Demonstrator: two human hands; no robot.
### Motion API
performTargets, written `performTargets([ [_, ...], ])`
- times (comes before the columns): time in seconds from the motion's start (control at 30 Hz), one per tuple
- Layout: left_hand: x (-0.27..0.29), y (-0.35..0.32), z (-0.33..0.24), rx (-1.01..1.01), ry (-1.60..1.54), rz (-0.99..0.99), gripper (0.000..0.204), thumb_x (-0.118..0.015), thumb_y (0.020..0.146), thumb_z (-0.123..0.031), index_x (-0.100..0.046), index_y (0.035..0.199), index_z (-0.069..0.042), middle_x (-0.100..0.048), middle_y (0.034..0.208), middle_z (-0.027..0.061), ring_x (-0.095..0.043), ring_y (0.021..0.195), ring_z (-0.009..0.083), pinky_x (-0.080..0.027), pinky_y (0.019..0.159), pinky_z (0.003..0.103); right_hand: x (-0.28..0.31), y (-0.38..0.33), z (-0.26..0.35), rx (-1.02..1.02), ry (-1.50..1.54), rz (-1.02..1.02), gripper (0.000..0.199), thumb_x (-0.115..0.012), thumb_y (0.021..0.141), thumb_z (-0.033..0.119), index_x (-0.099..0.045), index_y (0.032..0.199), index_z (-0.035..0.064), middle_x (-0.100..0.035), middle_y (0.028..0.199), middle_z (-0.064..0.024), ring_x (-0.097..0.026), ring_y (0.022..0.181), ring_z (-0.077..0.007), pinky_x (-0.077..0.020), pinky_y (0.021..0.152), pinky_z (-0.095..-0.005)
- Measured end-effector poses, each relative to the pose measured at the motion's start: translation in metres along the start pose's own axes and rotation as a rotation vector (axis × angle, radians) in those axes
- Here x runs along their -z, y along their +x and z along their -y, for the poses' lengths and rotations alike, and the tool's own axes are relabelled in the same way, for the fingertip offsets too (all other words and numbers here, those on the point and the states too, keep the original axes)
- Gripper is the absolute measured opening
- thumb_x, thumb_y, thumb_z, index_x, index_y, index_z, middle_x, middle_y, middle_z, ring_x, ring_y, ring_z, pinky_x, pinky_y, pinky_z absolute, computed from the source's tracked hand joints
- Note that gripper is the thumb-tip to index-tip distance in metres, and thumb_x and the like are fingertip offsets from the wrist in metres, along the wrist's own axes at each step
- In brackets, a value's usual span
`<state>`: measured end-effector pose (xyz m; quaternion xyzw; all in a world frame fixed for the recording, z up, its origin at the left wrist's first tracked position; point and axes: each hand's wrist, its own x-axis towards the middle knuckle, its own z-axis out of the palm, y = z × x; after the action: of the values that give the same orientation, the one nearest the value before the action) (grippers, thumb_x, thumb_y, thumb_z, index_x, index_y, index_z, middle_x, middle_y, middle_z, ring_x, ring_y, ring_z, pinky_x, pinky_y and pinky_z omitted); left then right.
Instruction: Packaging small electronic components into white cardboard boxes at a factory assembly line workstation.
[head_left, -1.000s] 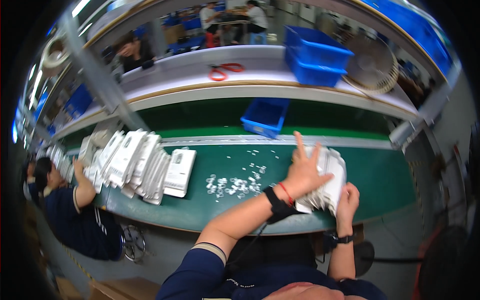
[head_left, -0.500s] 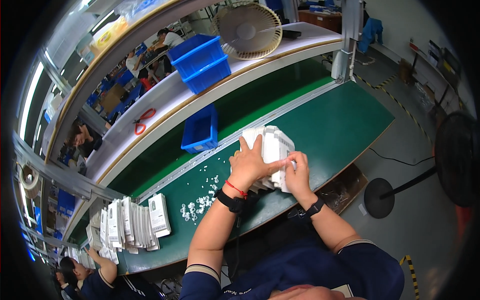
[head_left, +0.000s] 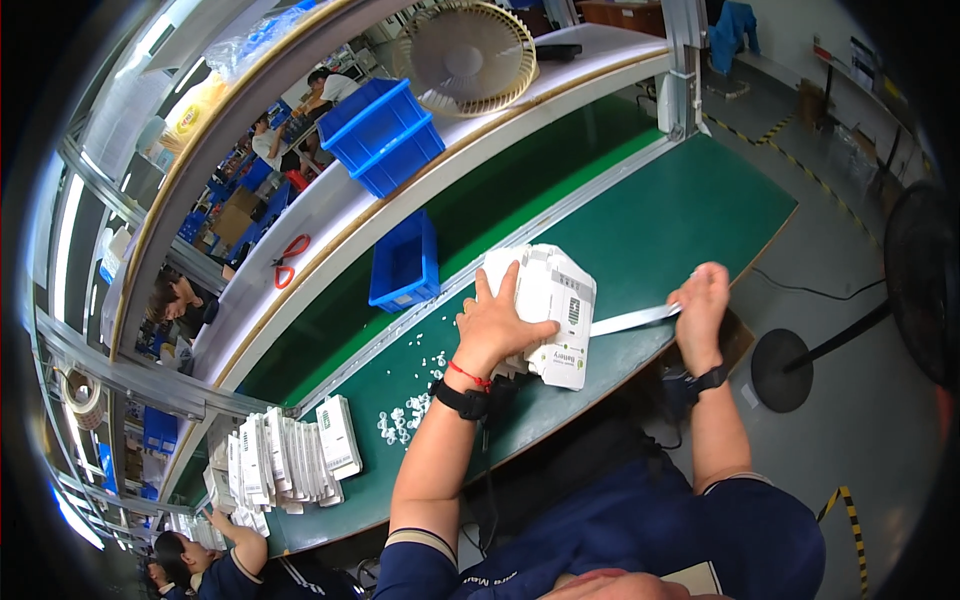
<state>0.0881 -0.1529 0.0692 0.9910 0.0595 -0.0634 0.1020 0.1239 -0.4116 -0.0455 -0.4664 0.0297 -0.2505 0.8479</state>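
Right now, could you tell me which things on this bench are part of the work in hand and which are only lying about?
In hand:
- stack of white packs, pressed by the left hand
- white strip, pulled by the right hand

Lying about:
- small white bits
- row of white packs
- blue bin
- red scissors
- fan

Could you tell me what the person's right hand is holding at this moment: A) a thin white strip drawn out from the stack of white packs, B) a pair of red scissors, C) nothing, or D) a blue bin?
A: the right hand pinches a thin white strip that runs back to the stack of white packs, on which the left hand presses.
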Motion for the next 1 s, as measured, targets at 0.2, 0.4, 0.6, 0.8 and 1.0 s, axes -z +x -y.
performTargets([
  [0.2,-0.001,0.001,0.000,0.002,-0.047,-0.026,0.110,-0.076,0.054,-0.055,-0.029,0.147,-0.023,-0.019,0.150,0.0285,-0.042,0.120,0.0539,-0.044,0.094,0.051,0.088,0.055,0.038,0.197,-0.115,-0.245,0.012,-0.045,0.100,0.015,-0.046,0.102,0.0039,-0.039,0.062,0.0007,-0.037,0.049,-0.0077,-0.0420,0.047,-0.0264],
  [0.4,0.001,0.004,-0.004,0.009,-0.057,-0.002,0.109,-0.076,0.053,-0.053,-0.029,0.147,-0.023,-0.018,0.150,0.0290,-0.042,0.119,0.0544,-0.047,0.091,0.049,0.235,0.088,0.042,0.423,-0.758,-0.681,0.017,-0.045,0.098,0.016,-0.046,0.106,0.0001,-0.053,0.080,-0.0085,-0.053,0.065,-0.0159,-0.0487,0.059,-0.0286],
  [0.6,-0.001,-0.002,0.003,0.025,-0.021,-0.027,0.110,-0.077,0.053,-0.054,-0.028,0.148,-0.025,-0.019,0.149,0.0302,-0.042,0.120,0.0532,-0.046,0.094,0.049,0.265,0.066,-0.048,0.633,-1.272,-0.687,0.019,-0.044,0.095,0.008,-0.045,0.109,-0.0051,-0.054,0.098,-0.0254,-0.055,0.091,-0.0421,-0.0451,0.084,-0.0441],
  [0.8,-0.006,-0.005,0.003,0.030,-0.024,-0.049,0.108,-0.075,0.053,-0.055,-0.029,0.147,-0.027,-0.017,0.150,0.0294,-0.041,0.119,0.0554,-0.044,0.095,0.051,0.247,0.040,-0.147,-0.187,-0.821,-0.507,0.029,-0.047,0.092,0.004,-0.041,0.119,-0.0043,-0.052,0.114,-0.0279,-0.055,0.104,-0.0410,-0.0428,0.090,-0.0426],
  [1.0,-0.005,-0.006,0.001,0.035,-0.056,-0.023,0.108,-0.075,0.054,-0.056,-0.029,0.147,-0.029,-0.014,0.152,0.0281,-0.038,0.120,0.0592,-0.044,0.095,0.052,0.221,0.052,-0.155,0.029,-1.264,-0.488,0.062,-0.059,0.088,0.012,-0.027,0.139,-0.0061,-0.040,0.136,-0.0283,-0.043,0.122,-0.0402,-0.0351,0.103,-0.0426],
])
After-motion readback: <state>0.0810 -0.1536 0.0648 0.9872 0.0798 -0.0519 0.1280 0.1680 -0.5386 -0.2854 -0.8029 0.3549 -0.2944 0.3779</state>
